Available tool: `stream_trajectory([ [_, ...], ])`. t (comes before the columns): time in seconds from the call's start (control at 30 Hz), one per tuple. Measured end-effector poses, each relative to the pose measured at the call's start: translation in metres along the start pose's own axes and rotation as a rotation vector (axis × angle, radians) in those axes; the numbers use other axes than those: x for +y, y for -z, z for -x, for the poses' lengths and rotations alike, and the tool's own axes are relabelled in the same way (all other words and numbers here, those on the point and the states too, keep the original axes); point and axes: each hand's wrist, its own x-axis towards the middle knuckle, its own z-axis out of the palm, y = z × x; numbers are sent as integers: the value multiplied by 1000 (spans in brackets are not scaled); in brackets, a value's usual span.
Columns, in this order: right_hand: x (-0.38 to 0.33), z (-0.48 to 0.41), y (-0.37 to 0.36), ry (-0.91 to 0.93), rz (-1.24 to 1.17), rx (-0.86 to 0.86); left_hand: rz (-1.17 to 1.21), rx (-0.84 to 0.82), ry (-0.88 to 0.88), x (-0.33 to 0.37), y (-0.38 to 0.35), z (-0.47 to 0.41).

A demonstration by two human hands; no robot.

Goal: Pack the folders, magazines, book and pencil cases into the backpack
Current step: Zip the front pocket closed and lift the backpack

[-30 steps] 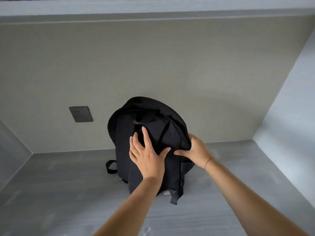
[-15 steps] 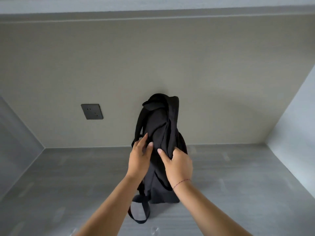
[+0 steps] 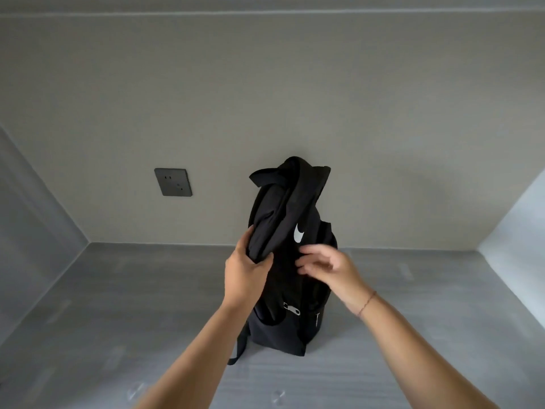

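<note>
L hand (image 3: 246, 270) clamped on left edge of black backpack (image 3: 287, 293), thumb over fabric fold; bag upright on grey desk (image 3: 118, 305). R hand (image 3: 330, 268) just right of it, fingers loosely spread, blurred, brushing bag front, holding nothing

backpack (image 3: 290, 273) upright on desk (image 3: 118, 305) | left hand (image 3: 244, 271) grips it | right hand (image 3: 330, 268) blurred
</note>
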Motion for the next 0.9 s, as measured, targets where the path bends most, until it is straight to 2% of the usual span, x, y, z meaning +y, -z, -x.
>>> stream_trajectory([
  [0.07,4,-15,14,21,11,215,-2,-45,-6,-3,2,-4],
  [0.17,2,-35,38,45,33,336,93,-178,74,-3,13,-16],
  [0.23,1,-46,54,47,125,316,150,-261,138,-2,25,-26],
  [0.37,-7,-68,70,34,202,149,105,-366,172,-3,47,-53],
  [0.6,-20,-112,93,-67,113,-8,33,-471,168,-2,66,-98],
  [0.73,-6,-121,95,-140,172,-80,41,-374,162,-3,64,-129],
  [0.9,7,-135,75,-153,243,223,17,-155,125,-4,45,-170],
])
